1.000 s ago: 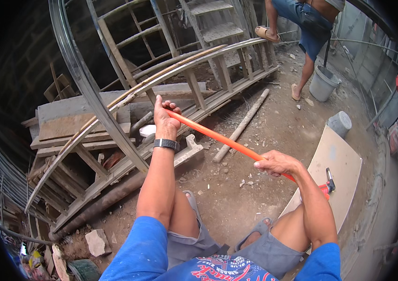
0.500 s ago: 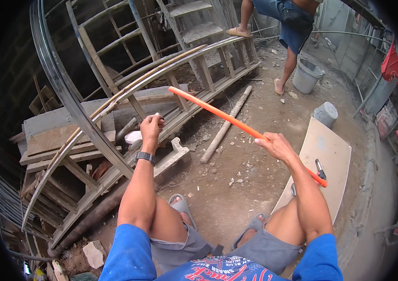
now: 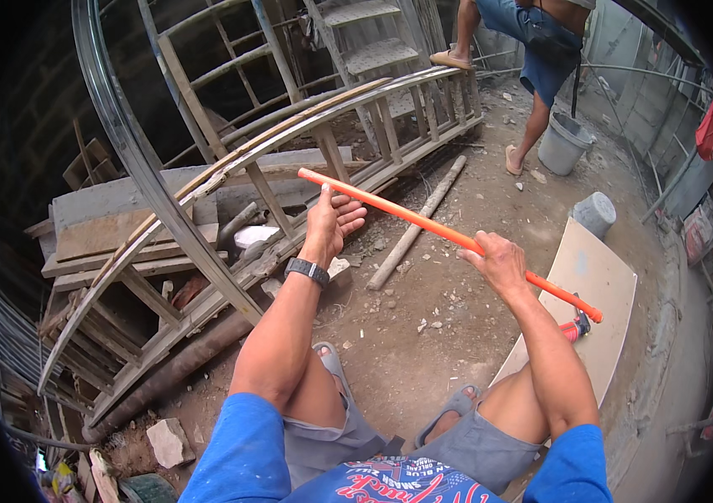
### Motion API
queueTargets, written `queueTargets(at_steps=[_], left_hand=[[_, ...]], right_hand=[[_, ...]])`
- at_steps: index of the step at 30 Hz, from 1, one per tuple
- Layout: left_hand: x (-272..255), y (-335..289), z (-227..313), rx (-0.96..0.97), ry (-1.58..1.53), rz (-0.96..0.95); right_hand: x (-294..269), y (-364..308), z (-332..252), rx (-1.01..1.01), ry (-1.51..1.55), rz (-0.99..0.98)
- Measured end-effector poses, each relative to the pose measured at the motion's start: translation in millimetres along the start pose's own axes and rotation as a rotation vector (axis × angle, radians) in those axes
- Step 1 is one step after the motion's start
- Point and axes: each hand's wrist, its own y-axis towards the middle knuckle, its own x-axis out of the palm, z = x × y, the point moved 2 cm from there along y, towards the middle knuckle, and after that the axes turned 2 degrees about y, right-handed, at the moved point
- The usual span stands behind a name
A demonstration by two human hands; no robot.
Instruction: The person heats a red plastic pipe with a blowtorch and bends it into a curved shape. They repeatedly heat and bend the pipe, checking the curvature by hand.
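An orange plastic pipe (image 3: pixel 411 220) slants across in front of me, its left end farther away and its right end past my right forearm. My right hand (image 3: pixel 497 261) is closed around it right of its middle. Under the left end is my left hand (image 3: pixel 333 222), palm turned up and fingers apart; the thumb is at the pipe, but I cannot tell if it touches. A red and black hand tool (image 3: pixel 575 328) lies on a pale board (image 3: pixel 604 277) at my right, partly hidden by my forearm.
A curved wooden frame (image 3: pixel 243 159) runs along the left, crossed by metal channels (image 3: pixel 134 151). A round pole (image 3: pixel 419 222) lies on the dirt. Grey buckets (image 3: pixel 564 144) stand at the right. Far off, another person's leg (image 3: pixel 532 130) shows, one foot on the frame.
My left hand has moved right to the pipe's left end, and its bent fingers have opened out. The right hand keeps its hold on the pipe, which has shifted slightly.
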Motion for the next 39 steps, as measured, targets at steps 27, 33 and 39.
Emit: queueTargets(at_steps=[27, 33, 39], left_hand=[[1, 1, 4, 0.161, -0.263, 0.005], [27, -12, -4, 0.178, -0.374, -0.044], [48, -23, -8, 0.221, -0.242, -0.113]], right_hand=[[-1, 1, -23, -0.095, 0.076, 0.136], [8, 0, -25, -0.001, 0.154, 0.085], [12, 6, -34, 0.156, 0.360, -0.177]])
